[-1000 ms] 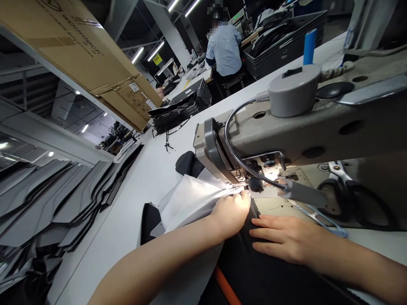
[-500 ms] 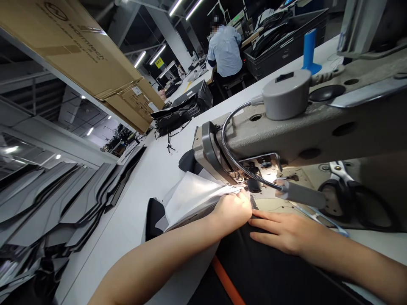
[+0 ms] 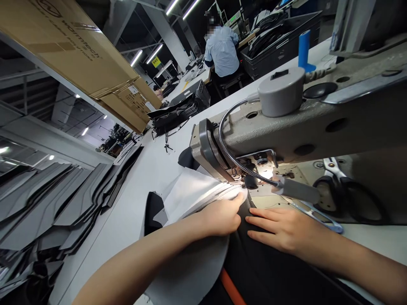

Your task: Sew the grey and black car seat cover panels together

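Under the head of a sewing machine (image 3: 216, 148) lies a white fabric piece (image 3: 186, 192) with a dark edge, joined to or lying against black fabric (image 3: 267, 271). My left hand (image 3: 224, 214) is closed on the white fabric's edge, close in front of the lit needle area. Beside it my right hand (image 3: 280, 228) rests on the black fabric with its fingers stretched out and slightly apart. An orange strip (image 3: 230, 286) crosses the black fabric below the hands. The needle tip itself is hidden.
Black-handled scissors (image 3: 337, 182) and a light-blue tool (image 3: 327, 218) lie on the machine bed at right. Stacked grey panels (image 3: 73, 199) stand at left. Cardboard boxes (image 3: 79, 63) rise behind. A seated person (image 3: 222, 51) works farther back beside a dark crate (image 3: 280, 46).
My left hand has drawn back slightly from the needle and its thumb now shows. More of the white fabric's edge and a rounded grey panel below are visible. My right hand stays spread on the fabric.
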`<state>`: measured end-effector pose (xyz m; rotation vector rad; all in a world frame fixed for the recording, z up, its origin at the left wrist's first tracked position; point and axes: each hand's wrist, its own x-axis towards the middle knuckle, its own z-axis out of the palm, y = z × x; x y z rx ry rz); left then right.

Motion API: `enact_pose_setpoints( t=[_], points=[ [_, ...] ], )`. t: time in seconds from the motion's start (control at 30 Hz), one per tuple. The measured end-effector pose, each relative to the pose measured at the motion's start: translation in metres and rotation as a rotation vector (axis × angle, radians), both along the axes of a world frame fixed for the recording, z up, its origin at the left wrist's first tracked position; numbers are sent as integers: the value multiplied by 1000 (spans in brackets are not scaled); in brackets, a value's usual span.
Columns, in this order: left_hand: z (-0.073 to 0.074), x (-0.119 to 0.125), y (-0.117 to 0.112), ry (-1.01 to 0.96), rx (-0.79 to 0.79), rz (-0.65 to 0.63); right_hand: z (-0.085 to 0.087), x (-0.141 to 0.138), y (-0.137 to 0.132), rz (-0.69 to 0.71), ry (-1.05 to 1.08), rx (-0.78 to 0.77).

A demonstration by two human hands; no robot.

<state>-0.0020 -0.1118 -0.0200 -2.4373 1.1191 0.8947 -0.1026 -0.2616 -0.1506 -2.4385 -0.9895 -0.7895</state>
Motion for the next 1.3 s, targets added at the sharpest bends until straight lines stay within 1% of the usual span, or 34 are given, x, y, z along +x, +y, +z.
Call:
enact_pose_setpoints(
  t=[0.1, 0.2, 0.27, 0.37, 0.53, 0.63, 0.7, 0.83, 0.87, 0.93, 1.0, 1.03, 1.1, 1.13, 1.17, 1.23, 1.3],
  points=[
    [-9, -6, -6, -43, 16, 16, 2, 5, -1, -15, -45, -1],
    [-15, -15, -4, -63, 31, 25, 6, 7, -6, -58, -80, -20],
    [-15, -18, 1, -66, 64, 10, 9, 6, -11, -84, -56, -66],
    [-12, -18, 8, -15, 64, 3, 11, 3, -17, -65, -2, -118],
    [-7, -11, 7, 40, 2, 17, 12, 2, -20, -108, -87, -123],
    [-6, -7, 2, 22, -40, 13, 9, 6, -18, -157, -90, -139],
    [-9, -4, -2, -5, -76, 11, 3, 9, -16, -199, -67, -146],
    [-20, -3, -6, -94, -83, -26, -6, 14, -18, -265, -15, -110],
    [-23, -6, -6, -118, -81, -44, -5, 13, -21, -252, -4, -95],
    [-26, -12, -1, -165, -67, -79, 2, 9, -29, -163, 25, -65],
    [-23, -16, 6, -199, -4, -88, 14, 4, -35, -21, 52, -65],
    [-19, -14, 10, -195, 41, -88, 19, 2, -34, 43, 49, -69],
    [-7, -4, 18, -116, 101, -101, 24, -1, -23, 118, 17, -69],
    [0, 5, 21, -45, 96, -120, 24, 0, -13, 130, -8, -58],
    [7, 14, 23, 36, 67, -151, 21, 1, -1, 119, -31, -36],
    [15, 29, 24, 162, -18, -210, 14, 3, 24, 37, -37, 19],
    [15, 33, 22, 174, -35, -204, 8, 3, 39, -35, 4, 68]
  ],
)
